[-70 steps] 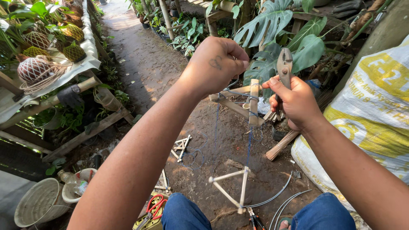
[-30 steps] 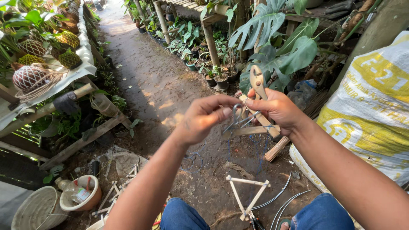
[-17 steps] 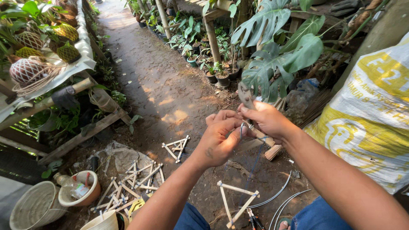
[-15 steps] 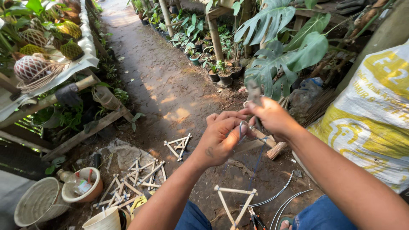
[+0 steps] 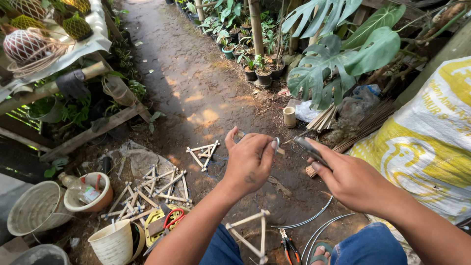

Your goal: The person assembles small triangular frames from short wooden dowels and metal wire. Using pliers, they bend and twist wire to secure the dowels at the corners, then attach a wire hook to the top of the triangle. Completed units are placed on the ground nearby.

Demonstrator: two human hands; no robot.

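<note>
Left hand [image 5: 249, 164] is raised mid-frame over the dirt path [image 5: 196, 83], back of the hand toward the camera. Fingers pinched narrow on a small bamboo piece [image 5: 278, 148]; only its ends show past the thumb and fingertips, so shape is hard to tell. Right hand [image 5: 351, 179] sits just beside it, to the right, grip closed around the pliers [image 5: 310, 149]. Dark handles poke out above the knuckles, pointing toward the left hand; the pliers' tip looks to meet the bamboo piece, but contact is hidden behind the fingers.

Below the hands, between the knees in blue jeans [image 5: 365, 245], a bamboo triangle frame [image 5: 250, 230] lies on the ground. Grey wire [image 5: 314, 223] curves along the ground just right of it, and a second small pair of pliers with orange handles [image 5: 289, 245] lies between frame and wire. Another triangle frame [image 5: 203, 152] lies on the ground left of the left hand. Further left, a pile of finished frames [image 5: 152, 189] on a scrap of sheet.

Lower left: terracotta pot [image 5: 88, 191], white bucket [image 5: 115, 243], woven basket [image 5: 37, 208], yellow tool with red loop [image 5: 162, 223]. Right edge: big yellow-and-white sack [image 5: 427, 147]. Behind the hands: bamboo sticks [image 5: 324, 118] bundled on the ground, a short bamboo cup [image 5: 290, 117], monstera leaves [image 5: 343, 54], potted seedlings [image 5: 255, 68] along the path.
</note>
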